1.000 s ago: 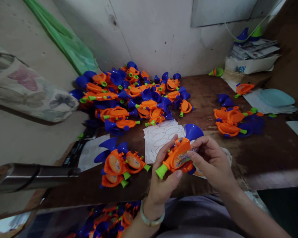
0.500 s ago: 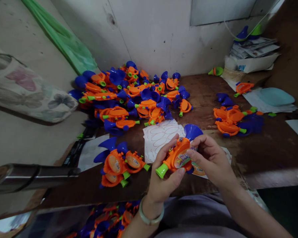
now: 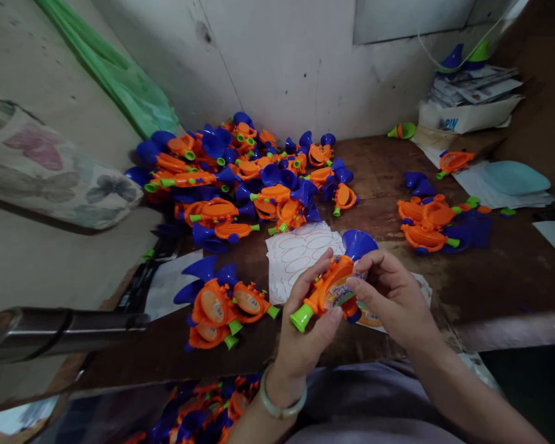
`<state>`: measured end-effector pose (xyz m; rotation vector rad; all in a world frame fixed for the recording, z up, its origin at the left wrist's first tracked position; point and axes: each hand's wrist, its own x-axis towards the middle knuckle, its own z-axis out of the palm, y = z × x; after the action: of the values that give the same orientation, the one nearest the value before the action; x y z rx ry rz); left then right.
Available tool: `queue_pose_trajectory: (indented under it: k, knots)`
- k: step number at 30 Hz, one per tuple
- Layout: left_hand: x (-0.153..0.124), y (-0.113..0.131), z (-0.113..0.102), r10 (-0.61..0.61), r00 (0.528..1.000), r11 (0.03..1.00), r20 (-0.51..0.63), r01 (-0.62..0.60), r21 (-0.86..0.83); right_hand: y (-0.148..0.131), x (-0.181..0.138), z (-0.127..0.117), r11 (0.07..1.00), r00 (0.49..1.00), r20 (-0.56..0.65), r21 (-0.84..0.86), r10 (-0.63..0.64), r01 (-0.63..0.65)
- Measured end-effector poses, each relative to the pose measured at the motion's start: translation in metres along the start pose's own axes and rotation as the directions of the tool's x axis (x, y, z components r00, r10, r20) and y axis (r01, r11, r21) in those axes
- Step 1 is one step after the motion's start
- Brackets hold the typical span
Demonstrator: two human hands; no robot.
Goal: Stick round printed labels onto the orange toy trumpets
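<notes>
A toy trumpet [image 3: 329, 280], orange with a blue bell and a lime-green mouthpiece, is gripped in my left hand [image 3: 300, 327] above the table. Its bell points away from me. An oval printed sticker [image 3: 341, 293] lies against its flat side, partly hidden by fingers. My right hand [image 3: 388, 296] is closed, thumb and fingertips pinching the sticker's right edge. Under the hands are a stack of label sheets [image 3: 300, 253] with oval outlines and another sheet of printed stickers [image 3: 369, 318]. To the left, several trumpets [image 3: 217, 305] bear oval stickers.
A big heap of toy trumpets [image 3: 259, 179] fills the table's back left. A few trumpets [image 3: 428, 222] lie at right, near a pale blue lid [image 3: 515, 177] and a box of papers [image 3: 476, 111]. A metal flask [image 3: 60, 330] juts in from the left. More trumpets [image 3: 203, 410] lie below the table edge.
The sticker sits at a slightly different angle on the trumpet, and the left thumb has shifted up a little. Both hands otherwise stay in place.
</notes>
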<state>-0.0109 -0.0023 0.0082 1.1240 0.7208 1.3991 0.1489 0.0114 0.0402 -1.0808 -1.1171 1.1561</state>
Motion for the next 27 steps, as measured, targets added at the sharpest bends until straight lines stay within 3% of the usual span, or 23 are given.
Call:
queue_pose_trajectory:
  k: [8, 16, 27]
  knots:
    - [0.0007, -0.0048, -0.0002, 0.035, 0.999, 0.999, -0.039, -0.034, 0.031, 0.0037, 0.0001, 0.0014, 1.0, 1.0, -0.004, -0.015, -0.024, 0.024]
    - [-0.0034, -0.0069, 0.0001, 0.04, 0.998, 0.999, -0.046, -0.04, -0.007, 0.0035, 0.0023, 0.004, 0.93, 0.972, -0.003, -0.294, -0.233, 0.222]
    - [-0.0085, -0.0088, -0.001, 0.054, 0.995, 0.998, -0.078, -0.051, 0.046, 0.0056, 0.0051, 0.0065, 0.923, 0.975, 0.002, -0.322, -0.222, 0.211]
